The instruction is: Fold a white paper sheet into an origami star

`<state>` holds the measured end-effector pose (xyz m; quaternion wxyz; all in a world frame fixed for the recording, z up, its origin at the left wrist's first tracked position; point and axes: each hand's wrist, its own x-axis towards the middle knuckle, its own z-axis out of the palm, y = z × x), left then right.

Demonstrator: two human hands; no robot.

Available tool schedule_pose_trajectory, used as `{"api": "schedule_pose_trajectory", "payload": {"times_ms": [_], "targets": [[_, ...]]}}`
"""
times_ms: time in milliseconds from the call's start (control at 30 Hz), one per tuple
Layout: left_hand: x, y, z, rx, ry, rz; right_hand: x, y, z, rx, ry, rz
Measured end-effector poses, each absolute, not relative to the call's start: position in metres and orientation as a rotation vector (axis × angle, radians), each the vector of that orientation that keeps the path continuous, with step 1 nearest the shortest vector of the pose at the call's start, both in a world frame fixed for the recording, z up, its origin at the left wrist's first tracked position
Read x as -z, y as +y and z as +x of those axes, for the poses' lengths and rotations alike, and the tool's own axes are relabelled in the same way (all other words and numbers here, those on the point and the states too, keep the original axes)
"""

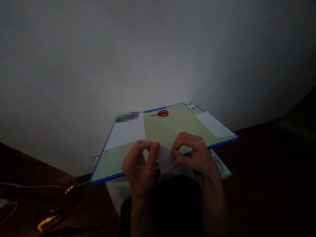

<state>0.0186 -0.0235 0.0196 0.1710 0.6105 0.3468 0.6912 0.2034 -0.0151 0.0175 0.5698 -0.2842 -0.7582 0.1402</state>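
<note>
A small folded piece of white paper (166, 159) is held above the near edge of a green board with a blue rim (163, 131). My left hand (140, 164) pinches its left side, fingers curled. My right hand (194, 153) pinches its right side, fingers bent over the top. Both hands hover close together in front of me, over my lap.
On the board lie a white sheet (127, 131) at the left, a narrow white strip (214, 124) at the right, red-handled scissors (161, 113) at the back and small white paper scraps (190, 105) in the far corner. A pale wall rises behind. Dark floor with a cable (37, 186) at left.
</note>
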Motion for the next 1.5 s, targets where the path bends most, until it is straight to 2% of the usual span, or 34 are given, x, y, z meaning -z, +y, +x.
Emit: {"api": "schedule_pose_trajectory", "payload": {"times_ms": [433,1267,1500], "targets": [[-0.023,-0.016,-0.003,-2.254,1.133,1.49,-0.006,-0.007,0.223,-0.413,-1.847,-0.643],[-0.019,-0.003,0.004,-2.342,1.259,1.23,0.003,-0.004,0.234,-0.548,-1.723,-0.545],[-0.011,0.003,0.003,-2.171,1.109,1.237,0.001,-0.003,0.226,-0.538,-1.498,-0.555]]}}
